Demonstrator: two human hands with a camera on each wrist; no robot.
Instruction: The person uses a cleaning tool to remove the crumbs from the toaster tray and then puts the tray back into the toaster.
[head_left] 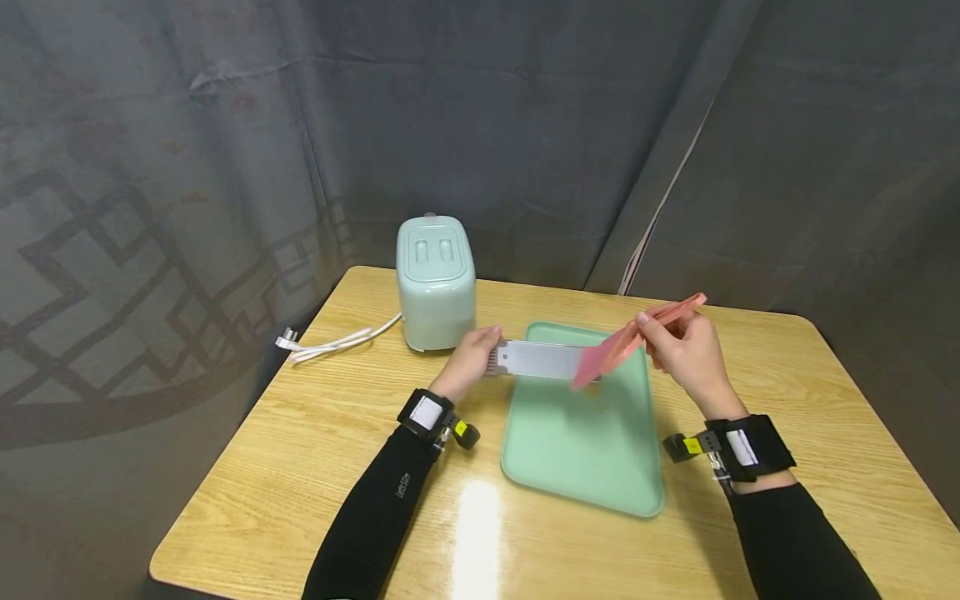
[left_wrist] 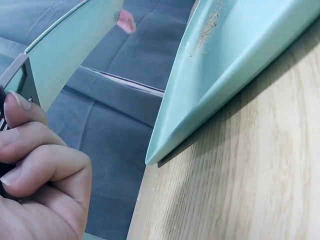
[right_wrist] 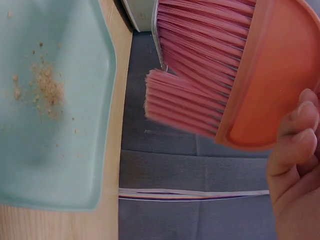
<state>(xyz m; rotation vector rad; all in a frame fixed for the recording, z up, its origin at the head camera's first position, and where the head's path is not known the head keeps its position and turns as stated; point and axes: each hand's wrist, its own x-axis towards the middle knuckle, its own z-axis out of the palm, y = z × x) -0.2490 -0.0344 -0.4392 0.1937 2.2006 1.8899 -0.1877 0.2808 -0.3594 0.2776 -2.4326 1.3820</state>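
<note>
My left hand [head_left: 470,362] grips one end of a flat metal crumb tray [head_left: 542,360], holding it level over the far part of a mint-green tray [head_left: 581,458]. Its curled fingers [left_wrist: 47,160] show at that end in the left wrist view. My right hand [head_left: 693,354] pinches a small orange brush [right_wrist: 280,75], whose pink bristles [right_wrist: 200,45] lie against the crumb tray's far end. Beneath them, brown crumbs [right_wrist: 49,87] are scattered on the green tray in the right wrist view.
A mint-green toaster [head_left: 438,283] stands at the back of the wooden table [head_left: 315,467], just beyond my left hand. Its white cord [head_left: 348,340] runs left to a plug at the table's edge. A grey curtain [head_left: 525,150] hangs behind.
</note>
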